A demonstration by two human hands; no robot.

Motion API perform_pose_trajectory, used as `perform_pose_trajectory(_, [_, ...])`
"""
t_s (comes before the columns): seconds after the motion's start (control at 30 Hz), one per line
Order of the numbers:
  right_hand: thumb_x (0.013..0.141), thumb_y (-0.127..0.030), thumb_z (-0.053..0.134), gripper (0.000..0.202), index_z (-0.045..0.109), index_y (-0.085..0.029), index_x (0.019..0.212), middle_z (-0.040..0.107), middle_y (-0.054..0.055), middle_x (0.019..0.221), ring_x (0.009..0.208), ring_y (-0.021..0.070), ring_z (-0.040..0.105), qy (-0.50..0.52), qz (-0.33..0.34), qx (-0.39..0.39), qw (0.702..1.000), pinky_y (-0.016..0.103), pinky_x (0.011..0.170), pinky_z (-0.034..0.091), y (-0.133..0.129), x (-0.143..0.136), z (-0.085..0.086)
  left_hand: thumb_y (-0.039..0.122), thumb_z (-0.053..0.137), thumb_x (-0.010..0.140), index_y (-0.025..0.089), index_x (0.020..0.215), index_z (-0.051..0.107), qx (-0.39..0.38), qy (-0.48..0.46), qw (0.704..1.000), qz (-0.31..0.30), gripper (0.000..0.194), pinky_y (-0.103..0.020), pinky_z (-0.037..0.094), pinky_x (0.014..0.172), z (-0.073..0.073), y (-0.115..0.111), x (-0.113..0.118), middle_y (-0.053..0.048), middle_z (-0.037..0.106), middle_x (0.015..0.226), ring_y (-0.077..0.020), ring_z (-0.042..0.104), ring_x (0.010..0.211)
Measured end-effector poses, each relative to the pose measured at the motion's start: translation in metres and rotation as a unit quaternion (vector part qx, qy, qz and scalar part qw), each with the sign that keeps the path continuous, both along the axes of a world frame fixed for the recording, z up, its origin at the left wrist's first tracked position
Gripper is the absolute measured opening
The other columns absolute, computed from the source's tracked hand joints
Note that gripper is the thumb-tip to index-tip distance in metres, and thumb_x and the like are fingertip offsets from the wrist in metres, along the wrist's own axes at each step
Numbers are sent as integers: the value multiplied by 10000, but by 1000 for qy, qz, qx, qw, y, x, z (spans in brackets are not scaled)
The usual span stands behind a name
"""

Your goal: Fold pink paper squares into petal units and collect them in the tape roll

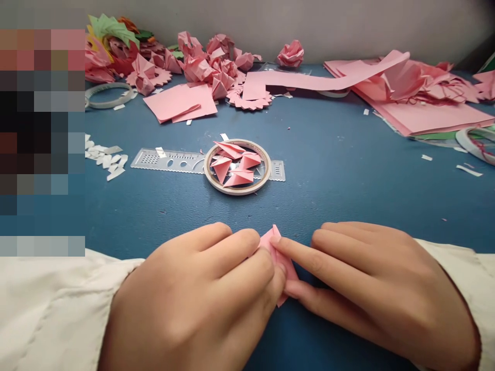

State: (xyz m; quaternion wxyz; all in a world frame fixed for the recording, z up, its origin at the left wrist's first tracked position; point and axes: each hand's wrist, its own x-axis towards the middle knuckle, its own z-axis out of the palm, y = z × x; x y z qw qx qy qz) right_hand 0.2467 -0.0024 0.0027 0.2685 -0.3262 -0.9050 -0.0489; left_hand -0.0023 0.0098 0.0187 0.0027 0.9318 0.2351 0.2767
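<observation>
Between my two hands is a small folded piece of pink paper (288, 265), held just above or on the blue table. My left hand (201, 288) grips its left side, fingers curled and thumb pressed on the paper. My right hand (371, 278) pinches the right side, with the index fingertip on the upper fold and the thumb lower down. Parts of the paper are hidden behind the fingers. Beyond the hands lies a roll of tape (237, 191), with several small folded pink paper pieces (242, 178) inside its ring.
The tape roll rests on a clear plastic stencil ruler (181, 161). Folded pink sheets (181, 103) and crumpled-looking pink paper flowers (211, 67) line the back. A long pink strip (301, 81) lies near stacked pink paper (429, 118). White paper scraps (106, 157) are scattered on the left.
</observation>
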Motion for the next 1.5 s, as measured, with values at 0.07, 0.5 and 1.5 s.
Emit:
perform_pose_trajectory(0.07, [1256,-309,593,226,724,-133,1312,555,-54,734,608,168,526,-6,1,-1,1000,364,550,397,0,1,0,138,437,1261,171,1003,810,0,8,1000,4,455,-391,633,758,-1,-1,-2,-37,831,961,-193,722,768])
perform_pose_trajectory(0.5, [1287,-403,505,322,719,-172,1356,647,-25,798,640,180,596,-1,-30,-3,1000,377,588,463,-1,2,-2,605,653,1170,252,1226,822,-30,55,998,-2,396,-446,743,964,-1,2,1,-132,823,1155,-319,786,1121])
perform_pose_trajectory(1.5, [1312,-213,403,296,674,-134,1402,496,-55,789,674,172,442,-16,1,-9,1000,359,625,387,2,4,2,60,430,1235,184,850,781,-50,54,995,-66,535,-434,614,726,15,13,-11,-43,875,986,-235,767,832])
